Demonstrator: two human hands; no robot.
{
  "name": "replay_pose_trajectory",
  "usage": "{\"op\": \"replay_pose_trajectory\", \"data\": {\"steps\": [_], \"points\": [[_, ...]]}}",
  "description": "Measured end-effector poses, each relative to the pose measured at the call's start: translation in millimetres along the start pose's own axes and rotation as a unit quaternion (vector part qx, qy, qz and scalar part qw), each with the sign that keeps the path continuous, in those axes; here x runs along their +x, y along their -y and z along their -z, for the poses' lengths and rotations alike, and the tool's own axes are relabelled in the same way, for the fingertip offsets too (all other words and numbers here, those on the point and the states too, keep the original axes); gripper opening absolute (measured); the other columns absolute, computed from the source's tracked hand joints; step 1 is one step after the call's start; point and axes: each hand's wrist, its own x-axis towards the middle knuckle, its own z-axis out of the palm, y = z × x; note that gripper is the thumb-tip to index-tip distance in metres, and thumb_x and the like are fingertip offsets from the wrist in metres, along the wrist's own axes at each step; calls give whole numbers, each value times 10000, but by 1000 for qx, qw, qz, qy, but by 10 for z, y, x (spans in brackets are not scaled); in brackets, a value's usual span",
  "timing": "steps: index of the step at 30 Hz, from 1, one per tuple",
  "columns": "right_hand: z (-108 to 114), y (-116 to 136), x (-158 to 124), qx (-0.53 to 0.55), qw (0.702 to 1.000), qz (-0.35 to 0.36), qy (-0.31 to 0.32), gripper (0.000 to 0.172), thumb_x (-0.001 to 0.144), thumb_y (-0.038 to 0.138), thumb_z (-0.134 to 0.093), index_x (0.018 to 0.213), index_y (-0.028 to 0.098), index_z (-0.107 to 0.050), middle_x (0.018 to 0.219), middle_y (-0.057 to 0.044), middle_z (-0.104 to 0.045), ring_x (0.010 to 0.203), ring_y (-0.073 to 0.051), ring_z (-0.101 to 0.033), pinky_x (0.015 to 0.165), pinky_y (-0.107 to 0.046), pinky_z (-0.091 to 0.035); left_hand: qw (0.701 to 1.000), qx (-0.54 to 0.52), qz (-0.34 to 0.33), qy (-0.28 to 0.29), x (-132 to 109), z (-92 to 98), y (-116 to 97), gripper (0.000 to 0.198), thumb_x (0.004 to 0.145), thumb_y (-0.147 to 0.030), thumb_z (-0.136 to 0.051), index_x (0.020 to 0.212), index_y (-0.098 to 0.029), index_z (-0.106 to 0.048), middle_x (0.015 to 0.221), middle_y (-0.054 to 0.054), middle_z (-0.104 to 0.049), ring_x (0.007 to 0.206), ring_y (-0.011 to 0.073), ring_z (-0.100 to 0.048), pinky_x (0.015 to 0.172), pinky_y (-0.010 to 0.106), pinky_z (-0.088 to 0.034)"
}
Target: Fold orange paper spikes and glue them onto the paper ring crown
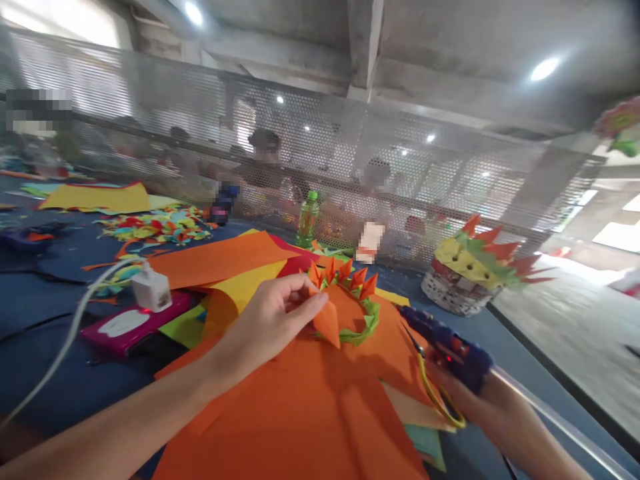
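Observation:
My left hand pinches a folded orange paper piece between thumb and fingers, at the near left side of a green paper ring. Pointed orange paper pieces stand along the ring's far edge. The ring lies on orange paper sheets. On the right, my right hand is closed around a dark blue hot glue gun with a clear glue stick at its rear. Its nozzle points left toward the ring. Yellow-handled scissors lie just left of this hand.
A white charger with a cable sits on a magenta power strip. Behind are paper scraps, a green bottle and a perforated metal screen. A basket with paper points stands by the table's right edge.

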Motion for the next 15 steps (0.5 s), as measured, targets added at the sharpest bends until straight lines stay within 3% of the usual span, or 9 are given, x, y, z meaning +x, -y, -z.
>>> {"op": "replay_pose_trajectory", "data": {"steps": [5,10,15], "points": [[600,-264,109,-105,993,-26,-52,479,814,628,-666,1036,206,-704,933,-34,-791,824,-221,-746,723,-261,-575,1000,-8,11,-1,13,38,-5,309,817,-481,-697,750,-184,-644,689,-27,-640,660,115,-597,588,176,-486],[1151,-772,-63,-231,968,-60,-71,450,763,567,-768,1034,215,-692,756,18,-711,666,-155,-629,658,-267,-504,1000,-12,17,16,14,72,28,265,836,-445,-690,794,-183,-678,762,-28,-697,755,129,-640,671,180,-515],[1603,-1384,-249,-303,943,-127,-58,316,971,476,-627,1066,176,-655,967,-17,-682,817,-141,-649,775,-335,-560,999,34,23,24,-6,65,45,312,853,-497,-669,869,-186,-699,848,-11,-723,785,135,-641,677,183,-494]]}}
